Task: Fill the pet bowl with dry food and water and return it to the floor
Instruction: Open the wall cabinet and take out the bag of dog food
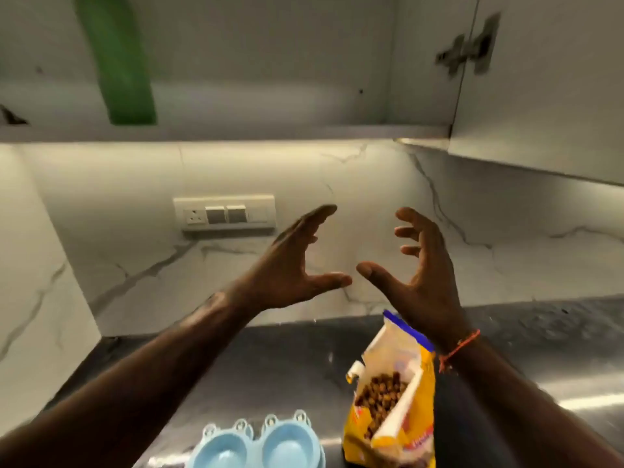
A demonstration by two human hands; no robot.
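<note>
Holding both hands up over the dark stone counter (277, 352), we have nothing in either one: our left hand (290, 261) and our right hand (418, 265) face each other palm to palm, fingers spread and loosely curved, thumbs nearly meeting but apart. They hover well above the things we need.

Those sit low in view. The light blue double pet bowl (260, 445) rests on the counter at the near edge, and both its cups look empty as far as we can see. Just beside it on the right stands the yellow bag of dry kibble (391, 396), its top open and brown pellets showing inside. Our right wrist, with an orange thread bracelet (461, 346), passes in front of the bag's upper corner.

We judge the filling has not begun, so the next step is likely to take up the bag. To do it well, we should grip it low on the body with one hand and steady the open lip with the other, since a soft bag can fold and dump. Tilting slowly over one cup only would keep the other dry for water. The bowl sits close to the counter's edge, so we should avoid nudging it.
</note>
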